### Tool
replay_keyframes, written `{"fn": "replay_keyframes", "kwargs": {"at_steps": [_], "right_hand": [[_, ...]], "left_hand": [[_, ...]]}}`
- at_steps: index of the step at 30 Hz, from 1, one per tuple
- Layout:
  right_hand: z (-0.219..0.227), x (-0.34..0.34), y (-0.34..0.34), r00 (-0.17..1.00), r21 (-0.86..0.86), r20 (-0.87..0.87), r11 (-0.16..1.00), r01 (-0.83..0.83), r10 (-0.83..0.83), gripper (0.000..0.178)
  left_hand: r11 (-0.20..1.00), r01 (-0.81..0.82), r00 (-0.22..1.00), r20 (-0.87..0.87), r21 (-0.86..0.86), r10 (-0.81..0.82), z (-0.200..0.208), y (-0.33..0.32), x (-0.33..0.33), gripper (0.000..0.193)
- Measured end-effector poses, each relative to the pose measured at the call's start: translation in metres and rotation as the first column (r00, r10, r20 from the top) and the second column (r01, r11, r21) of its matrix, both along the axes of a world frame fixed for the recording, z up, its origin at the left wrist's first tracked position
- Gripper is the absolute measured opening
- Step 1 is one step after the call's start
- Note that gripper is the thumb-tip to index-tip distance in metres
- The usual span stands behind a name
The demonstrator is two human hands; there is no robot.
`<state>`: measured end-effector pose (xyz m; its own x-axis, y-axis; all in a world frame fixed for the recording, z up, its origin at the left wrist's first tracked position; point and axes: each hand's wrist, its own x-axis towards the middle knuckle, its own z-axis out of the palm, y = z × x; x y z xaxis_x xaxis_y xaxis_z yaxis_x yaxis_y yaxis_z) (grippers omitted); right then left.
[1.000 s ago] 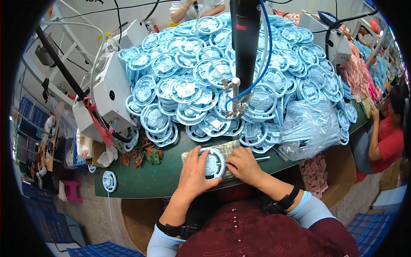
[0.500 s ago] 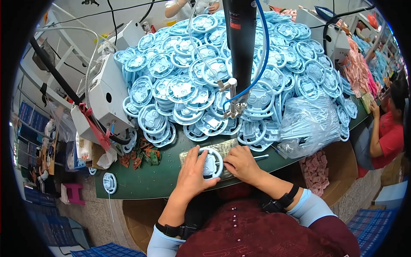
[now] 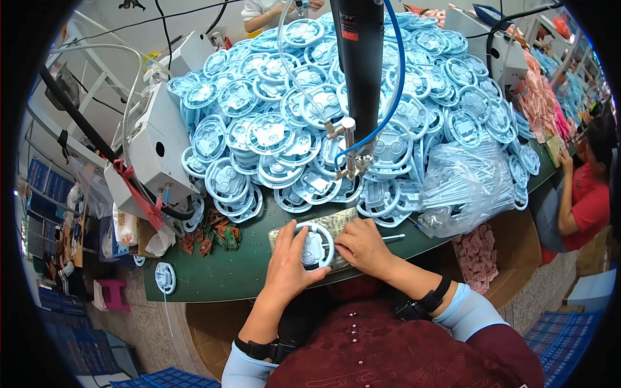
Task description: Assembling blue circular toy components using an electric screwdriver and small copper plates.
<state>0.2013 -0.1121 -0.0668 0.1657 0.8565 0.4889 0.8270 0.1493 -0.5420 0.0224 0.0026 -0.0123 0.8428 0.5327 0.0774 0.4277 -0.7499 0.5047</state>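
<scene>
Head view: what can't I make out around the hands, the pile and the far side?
Head view, blue wheel: part of its left rim is behind the left hand.
Head view, right hand: its own curled fingers hide whether it pinches anything.
Head view, blue pile: its top layer covers what lies beneath.
Head view, person at the back: cut off by the top edge.
</scene>
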Motion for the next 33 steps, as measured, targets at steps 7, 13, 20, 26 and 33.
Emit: {"fn": "replay_keyframes", "kwargs": {"at_steps": [7, 13, 20, 26, 33], "right_hand": [[-0.003, 0.0, 0.001, 1.0, 0.018, -0.01, 1.0, 0.001, -0.001, 0.011], [-0.002, 0.0, 0.0, 1.0, 0.021, 0.011, 1.0, -0.01, 0.01, 0.021], [0.007, 0.0, 0.001, 0.968, -0.093, 0.222, 0.991, -0.099, 0.118, 0.053], [0.004, 0.0, 0.004, 0.955, -0.108, 0.269, 0.989, -0.101, 0.127, 0.056], [-0.001, -0.001, 0.001, 0.962, -0.066, 0.249, 0.993, -0.098, 0.112, 0.06]], "left_hand": [[1.0, -0.015, 1.0, 0.024, -0.006, 0.015, -0.003, 0.0, 0.001, 0.089], [1.0, -0.018, 1.0, 0.002, -0.02, 0.018, -0.005, -0.001, 0.001, 0.09], [1.0, -0.01, 0.999, -0.041, -0.011, 0.01, -0.009, -0.001, -0.002, 0.092], [1.0, -0.017, 1.0, 0.009, -0.017, 0.017, -0.012, -0.004, -0.002, 0.092], [0.999, -0.031, 0.998, 0.046, -0.039, 0.033, -0.013, -0.005, 0.0, 0.089]]}}
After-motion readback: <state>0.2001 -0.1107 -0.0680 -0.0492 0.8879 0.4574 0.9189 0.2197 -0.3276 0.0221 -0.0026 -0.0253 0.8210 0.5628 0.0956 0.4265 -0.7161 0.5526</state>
